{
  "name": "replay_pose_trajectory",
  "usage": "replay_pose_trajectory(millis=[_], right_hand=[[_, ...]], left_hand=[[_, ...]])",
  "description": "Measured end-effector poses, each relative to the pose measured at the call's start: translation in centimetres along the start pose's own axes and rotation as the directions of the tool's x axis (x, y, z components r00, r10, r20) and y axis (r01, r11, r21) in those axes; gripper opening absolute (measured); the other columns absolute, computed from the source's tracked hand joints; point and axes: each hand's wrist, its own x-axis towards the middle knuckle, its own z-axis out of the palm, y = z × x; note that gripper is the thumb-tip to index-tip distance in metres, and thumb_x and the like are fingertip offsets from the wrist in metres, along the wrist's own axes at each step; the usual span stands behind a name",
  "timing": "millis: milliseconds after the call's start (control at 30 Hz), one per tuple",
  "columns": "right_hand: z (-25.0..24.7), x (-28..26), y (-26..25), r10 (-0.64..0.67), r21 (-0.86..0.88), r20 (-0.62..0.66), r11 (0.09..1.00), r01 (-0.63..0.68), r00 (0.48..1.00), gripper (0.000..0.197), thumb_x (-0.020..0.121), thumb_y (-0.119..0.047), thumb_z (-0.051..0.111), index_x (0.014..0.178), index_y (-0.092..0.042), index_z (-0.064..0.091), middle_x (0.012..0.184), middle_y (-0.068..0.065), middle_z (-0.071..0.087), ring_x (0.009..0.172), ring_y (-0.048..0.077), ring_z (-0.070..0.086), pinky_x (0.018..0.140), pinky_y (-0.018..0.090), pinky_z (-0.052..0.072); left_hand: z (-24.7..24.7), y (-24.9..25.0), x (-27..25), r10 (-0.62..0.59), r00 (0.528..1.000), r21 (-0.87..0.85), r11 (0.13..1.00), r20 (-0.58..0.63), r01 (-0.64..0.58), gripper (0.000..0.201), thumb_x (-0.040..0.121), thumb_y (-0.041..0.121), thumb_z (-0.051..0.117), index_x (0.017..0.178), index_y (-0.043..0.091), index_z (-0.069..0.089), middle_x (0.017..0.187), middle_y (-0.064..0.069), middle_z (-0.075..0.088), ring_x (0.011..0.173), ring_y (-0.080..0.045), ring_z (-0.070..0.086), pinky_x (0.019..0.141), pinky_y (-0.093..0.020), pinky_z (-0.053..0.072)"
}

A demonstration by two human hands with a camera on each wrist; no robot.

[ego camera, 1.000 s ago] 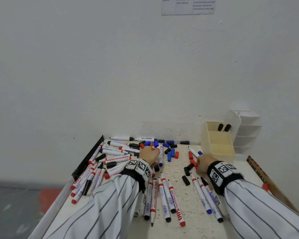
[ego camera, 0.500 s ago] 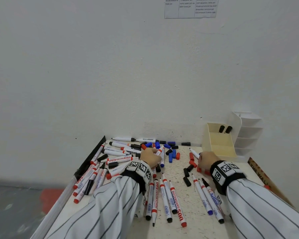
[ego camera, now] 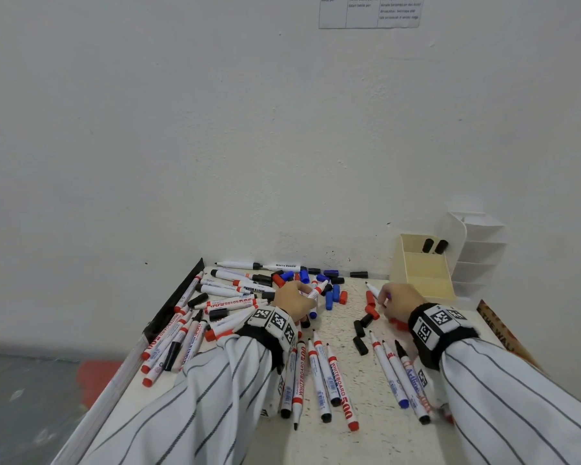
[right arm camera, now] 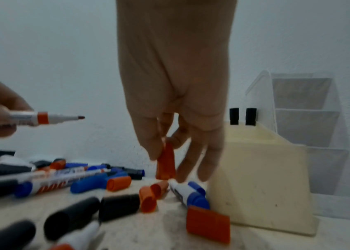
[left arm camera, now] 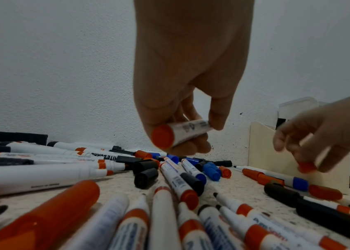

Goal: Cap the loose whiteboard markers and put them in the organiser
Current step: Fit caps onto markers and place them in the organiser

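My left hand [ego camera: 296, 298] grips an uncapped red whiteboard marker [left arm camera: 180, 133], lifted just above the pile with its bare tip [right arm camera: 81, 117] pointing right. My right hand [ego camera: 398, 298] pinches a loose red cap [right arm camera: 165, 162] between thumb and fingers, just above the table beside the cream organiser [ego camera: 423, 280]. Two capped black markers [ego camera: 433, 246] stand in the organiser's back compartment. Several uncapped markers and loose red, blue and black caps lie scattered over the table [ego camera: 349, 441].
A white tiered organiser [ego camera: 480, 250] stands against the wall behind the cream one. A black strip [ego camera: 175, 297] edges the table's left side. A brown printed board [ego camera: 497, 327] lies at the right edge. More red caps [right arm camera: 208, 225] lie under my right hand.
My right hand has picked a red cap off the table near the organiser. My left hand has raised its red marker slightly; the head view has tilted a little.
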Motion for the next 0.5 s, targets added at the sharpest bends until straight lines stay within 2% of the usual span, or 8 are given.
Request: replay_pose_trajectory(millis=[67,167,300,400,500], right_hand=[[-0.7,-0.1,-0.1,-0.064,0.096,-0.040,0.993,0.067,0.997,0.017,0.088,-0.002,0.055,0.098,-0.016,0.054,0.099,0.003,0.051,0.077,0.012,0.047,0.061,0.017,0.039],[-1.5,-0.5,-0.7,-0.149,0.247,-0.063,0.956,0.160,0.987,0.026,0.084,0.002,0.058,0.100,-0.017,0.050,0.087,-0.002,0.048,0.072,0.012,0.047,0.060,0.017,0.041],[-2.0,-1.5,-1.8,-0.229,0.312,-0.135,0.914,0.261,0.964,0.029,0.082,0.002,0.061,0.105,-0.014,0.054,0.101,-0.003,0.051,0.093,0.013,0.050,0.067,0.014,0.042],[-2.0,-2.1,-2.4,-0.289,0.261,-0.095,0.916,0.304,0.953,0.028,0.084,0.001,0.059,0.109,-0.012,0.060,0.101,-0.005,0.050,0.096,0.011,0.049,0.072,0.014,0.041],[-1.8,-2.4,-2.5,-0.316,0.279,-0.108,0.900,0.334,0.943,0.032,0.086,0.000,0.058,0.115,-0.014,0.059,0.104,-0.001,0.059,0.095,0.011,0.055,0.080,0.019,0.044]], left_hand=[[0.1,0.1,0.0,0.023,1.000,0.009,1.000,-0.001,-0.023,0.031,0.089,0.013,0.059,0.120,0.014,0.056,0.117,-0.010,0.060,0.071,-0.012,0.056,0.066,-0.021,0.050],[0.4,0.5,-0.3,0.051,0.998,0.025,0.998,0.024,-0.052,0.033,0.092,0.015,0.056,0.125,0.014,0.055,0.122,-0.008,0.057,0.084,-0.013,0.056,0.068,-0.019,0.048],[0.8,0.8,-0.9,0.091,0.994,0.041,0.995,0.058,-0.094,0.031,0.093,0.018,0.053,0.124,0.015,0.056,0.123,-0.008,0.057,0.088,-0.014,0.055,0.074,-0.023,0.048],[1.1,0.9,-1.3,0.106,0.992,0.049,0.993,0.063,-0.110,0.032,0.093,0.018,0.054,0.125,0.016,0.056,0.122,-0.009,0.058,0.096,-0.017,0.058,0.084,-0.029,0.050],[1.2,1.2,-1.8,0.128,0.989,0.049,0.990,0.067,-0.132,0.033,0.093,0.018,0.055,0.125,0.018,0.056,0.122,-0.008,0.058,0.097,-0.018,0.057,0.087,-0.029,0.048]])
